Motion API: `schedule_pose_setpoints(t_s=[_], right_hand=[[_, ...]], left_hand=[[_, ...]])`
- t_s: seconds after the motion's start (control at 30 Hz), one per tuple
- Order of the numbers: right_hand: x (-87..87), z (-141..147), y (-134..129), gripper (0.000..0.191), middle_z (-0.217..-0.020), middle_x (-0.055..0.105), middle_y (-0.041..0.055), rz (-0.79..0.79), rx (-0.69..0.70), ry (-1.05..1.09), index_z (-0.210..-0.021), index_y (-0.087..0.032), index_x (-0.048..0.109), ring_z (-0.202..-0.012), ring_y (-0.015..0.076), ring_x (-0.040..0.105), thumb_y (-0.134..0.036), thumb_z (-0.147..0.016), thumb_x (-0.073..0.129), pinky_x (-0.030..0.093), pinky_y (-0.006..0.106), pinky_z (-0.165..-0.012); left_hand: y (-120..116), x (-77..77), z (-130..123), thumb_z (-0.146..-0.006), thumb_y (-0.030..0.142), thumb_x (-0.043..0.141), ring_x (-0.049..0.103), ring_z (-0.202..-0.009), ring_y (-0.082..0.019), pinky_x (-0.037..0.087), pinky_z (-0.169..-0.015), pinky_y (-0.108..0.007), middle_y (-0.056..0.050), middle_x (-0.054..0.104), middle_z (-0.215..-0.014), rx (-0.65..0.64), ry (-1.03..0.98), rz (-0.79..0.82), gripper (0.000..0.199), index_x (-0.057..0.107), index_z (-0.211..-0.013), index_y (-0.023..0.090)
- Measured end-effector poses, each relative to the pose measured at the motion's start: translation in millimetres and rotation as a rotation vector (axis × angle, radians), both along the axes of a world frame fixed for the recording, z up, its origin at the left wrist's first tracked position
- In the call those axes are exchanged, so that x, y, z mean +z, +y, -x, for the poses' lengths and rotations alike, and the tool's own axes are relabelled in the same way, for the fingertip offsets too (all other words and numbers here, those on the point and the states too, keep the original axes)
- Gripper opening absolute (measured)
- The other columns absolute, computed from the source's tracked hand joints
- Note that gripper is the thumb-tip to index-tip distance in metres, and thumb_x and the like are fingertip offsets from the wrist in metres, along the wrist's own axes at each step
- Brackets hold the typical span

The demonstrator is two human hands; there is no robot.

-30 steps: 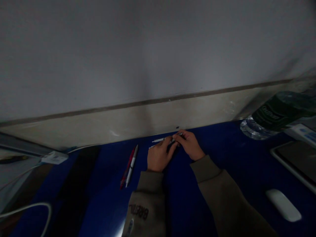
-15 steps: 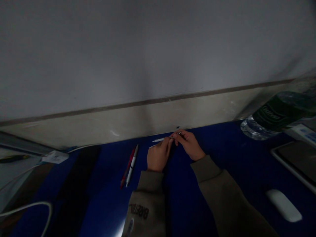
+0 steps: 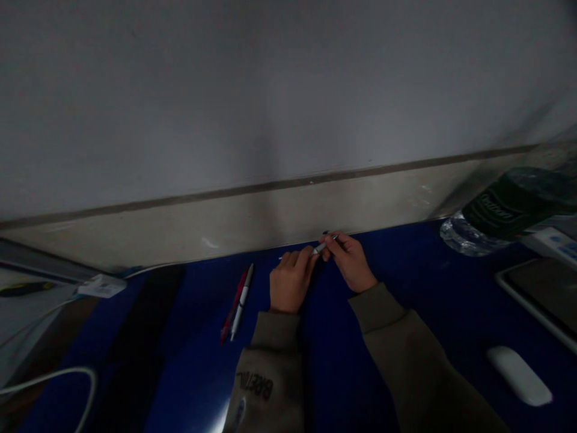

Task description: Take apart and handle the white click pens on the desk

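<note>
My left hand (image 3: pixel 290 281) is closed, its fingers curled around a white pen (image 3: pixel 320 248) near the back edge of the blue tabletop. The thumb and fingers of my right hand (image 3: pixel 353 263) pinch the pen's other end, which has a grey tip. Between the two hands a short stretch of the barrel shows; the rest is covered by fingers. Left of my left hand a thin white end pokes out, and I cannot tell what it belongs to. Farther left, a red pen (image 3: pixel 234 305) and a white-and-silver pen (image 3: pixel 242 302) lie side by side.
At the right stand a large clear bottle with a green label (image 3: pixel 493 207) and, nearer, a dark tablet-like device (image 3: pixel 543 294). A white computer mouse (image 3: pixel 519 375) lies in front. A white cable (image 3: pixel 85 373) curves at the lower left. The wall (image 3: pixel 288 108) borders the table's back.
My right hand has shifted slightly up and right, so more of the pen barrel shows between my hands. Less of the white piece shows left of my left hand.
</note>
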State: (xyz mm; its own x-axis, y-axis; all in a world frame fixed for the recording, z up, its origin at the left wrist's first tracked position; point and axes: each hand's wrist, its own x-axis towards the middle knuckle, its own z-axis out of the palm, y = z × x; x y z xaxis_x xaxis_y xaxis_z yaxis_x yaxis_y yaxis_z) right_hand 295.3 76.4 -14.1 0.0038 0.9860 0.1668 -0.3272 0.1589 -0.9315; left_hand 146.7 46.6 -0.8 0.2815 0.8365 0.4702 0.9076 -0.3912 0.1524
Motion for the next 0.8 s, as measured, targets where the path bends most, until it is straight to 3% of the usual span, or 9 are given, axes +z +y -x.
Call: schedule_pose_setpoints(t_s=[0.17, 0.37, 0.43, 0.6, 0.67, 0.8], right_hand=[[0.2, -2.1, 1.1, 0.02, -0.056, 0.047, -0.0043, 0.001, -0.027, 0.124, -0.082, -0.02, 0.063, -0.054, 0.0108, 0.045, -0.04, -0.084, 0.061, 0.038, 0.027, -0.056], [4.3, -4.1, -3.6, 0.021, -0.068, 0.055, -0.0012, -0.044, 0.26, -0.117, -0.091, -0.02, 0.068, -0.056, 0.0103, 0.043, -0.038, -0.081, 0.065, 0.033, 0.025, -0.052], [4.3, -4.3, -4.3, 0.021, -0.071, 0.057, -0.0005, -0.041, 0.289, -0.122, -0.093, -0.02, 0.068, -0.058, 0.0105, 0.043, -0.038, -0.082, 0.064, 0.033, 0.025, -0.052], [10.2, -3.6, -4.8, 0.026, -0.077, 0.059, 0.0005, -0.015, 0.13, 0.085, -0.086, -0.022, 0.063, -0.066, 0.0125, 0.05, -0.047, -0.085, 0.057, 0.039, 0.025, -0.057], [14.0, -3.1, -5.4, 0.029, -0.068, 0.056, -0.0017, 0.015, 0.092, 0.207, -0.089, -0.025, 0.057, -0.06, 0.0126, 0.05, -0.052, -0.089, 0.049, 0.04, 0.026, -0.055], [14.3, -2.4, -7.3, 0.034, -0.047, 0.03, -0.009, 0.075, 0.056, 0.14, -0.095, -0.025, 0.058, -0.04, 0.0085, 0.023, -0.056, -0.089, 0.045, 0.024, 0.022, -0.041]], left_hand=[[1.7, -1.6, 0.9, -0.096, 0.037, 0.041, 0.058, -0.075, -0.016, 0.039, -0.062, -0.026, -0.003, 0.066, -0.082, -0.023, -0.037, -0.033, 0.026, 0.059, -0.104, 0.019], [1.3, -1.6, 0.9, -0.096, 0.035, 0.041, 0.057, -0.073, -0.016, 0.04, -0.067, -0.026, -0.004, 0.062, -0.079, -0.037, -0.098, -0.001, 0.024, 0.058, -0.101, 0.019], [1.3, -0.7, 0.7, -0.095, 0.036, 0.042, 0.056, -0.074, -0.016, 0.041, -0.067, -0.026, -0.004, 0.061, -0.077, -0.051, -0.089, 0.009, 0.024, 0.06, -0.097, 0.019], [0.3, 2.8, 1.5, -0.095, 0.035, 0.044, 0.057, -0.082, -0.017, 0.043, -0.076, -0.028, -0.005, 0.067, -0.087, -0.126, -0.182, 0.023, 0.023, 0.061, -0.097, 0.019], [-0.6, 4.2, 2.3, -0.096, 0.03, 0.038, 0.057, -0.085, -0.017, 0.043, -0.078, -0.029, -0.005, 0.067, -0.091, -0.093, -0.234, 0.028, 0.025, 0.061, -0.099, 0.018], [-2.0, 5.3, 3.7, -0.097, 0.029, 0.036, 0.06, -0.085, -0.017, 0.045, -0.079, -0.028, -0.006, 0.066, -0.09, -0.033, -0.318, 0.061, 0.027, 0.06, -0.101, 0.019]])
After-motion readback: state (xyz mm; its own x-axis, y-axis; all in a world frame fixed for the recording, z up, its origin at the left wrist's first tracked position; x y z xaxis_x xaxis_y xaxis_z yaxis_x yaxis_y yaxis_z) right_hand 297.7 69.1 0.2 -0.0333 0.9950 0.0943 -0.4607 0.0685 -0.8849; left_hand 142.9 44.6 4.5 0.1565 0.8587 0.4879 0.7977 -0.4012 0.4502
